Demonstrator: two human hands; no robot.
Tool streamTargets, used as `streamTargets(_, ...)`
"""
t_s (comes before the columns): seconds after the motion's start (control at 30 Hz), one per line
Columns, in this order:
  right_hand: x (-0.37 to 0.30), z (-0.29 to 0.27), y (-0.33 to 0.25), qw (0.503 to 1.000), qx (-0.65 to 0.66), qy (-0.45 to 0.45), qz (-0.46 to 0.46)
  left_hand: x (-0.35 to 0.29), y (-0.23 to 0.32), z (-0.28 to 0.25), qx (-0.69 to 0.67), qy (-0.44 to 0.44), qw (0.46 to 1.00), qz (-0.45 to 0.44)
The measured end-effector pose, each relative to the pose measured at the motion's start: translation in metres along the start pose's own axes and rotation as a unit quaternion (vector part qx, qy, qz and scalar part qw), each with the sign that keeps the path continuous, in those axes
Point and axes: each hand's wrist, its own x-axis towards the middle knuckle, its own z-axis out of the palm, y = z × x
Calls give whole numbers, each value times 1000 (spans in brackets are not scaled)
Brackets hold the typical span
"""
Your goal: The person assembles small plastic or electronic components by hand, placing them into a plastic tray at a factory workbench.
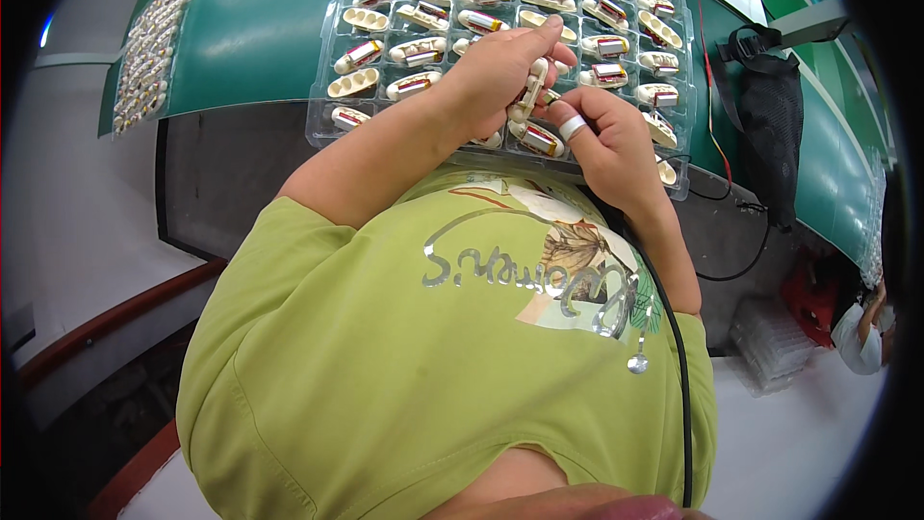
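Observation:
My left hand (491, 72) is closed round a cream oblong plastic casing (526, 104), holding it tilted above the near part of a clear compartment tray (320, 106). Close against that casing, my right hand (616, 144) has its fingers pinched together, with a white band round one digit. A small dark piece (550, 98) shows at the right fingertips, too tiny to name. In the tray lie several rows of similar cream casings (416, 51), many bearing a silver part with red and yellow edges. Some casings (353, 83) show open round hollows instead.
A green tabletop (255, 34) carries the tray, and another filled tray (159, 48) sits at the far left. On the right are a black bag (770, 125), a red wire (710, 87) and a grey arm (813, 24). A black cable (679, 356) runs down my shirt.

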Motion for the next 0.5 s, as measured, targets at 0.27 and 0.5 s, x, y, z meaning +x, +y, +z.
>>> streamTargets(0.27, 1, 1, -3, 999, -23, 9, 37, 5, -6, 12, 21, 7, 999, 46)
streamTargets(0.5, 0, -1, 0, 999, -37, 0, 39, 3, -10, 19, 63, 30, 995, 65)
